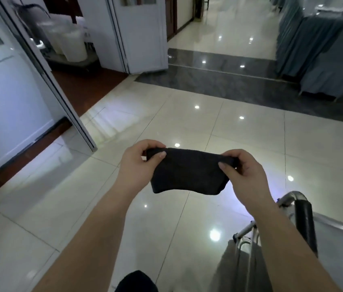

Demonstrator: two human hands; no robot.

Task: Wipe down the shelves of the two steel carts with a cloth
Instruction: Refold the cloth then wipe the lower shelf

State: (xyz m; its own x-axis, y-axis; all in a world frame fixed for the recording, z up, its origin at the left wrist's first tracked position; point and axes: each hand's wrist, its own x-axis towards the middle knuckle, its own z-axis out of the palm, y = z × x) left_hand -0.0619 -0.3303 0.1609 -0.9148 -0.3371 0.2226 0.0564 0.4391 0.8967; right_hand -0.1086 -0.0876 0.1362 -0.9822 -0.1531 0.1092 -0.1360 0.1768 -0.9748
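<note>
While both hands pinch it, left hand [140, 163] and right hand [242, 173] stretch dark cloth [189, 171]; steel cart [305, 239] at 4 o'clock.

Noted dark cloth [187, 171] stretched in the air, pinched at its upper corners by left hand [139, 163] and right hand [244, 175] above glossy tiled floor [40, 239]. Recorded steel cart [305, 224] at lower right, apart from cloth.
</note>
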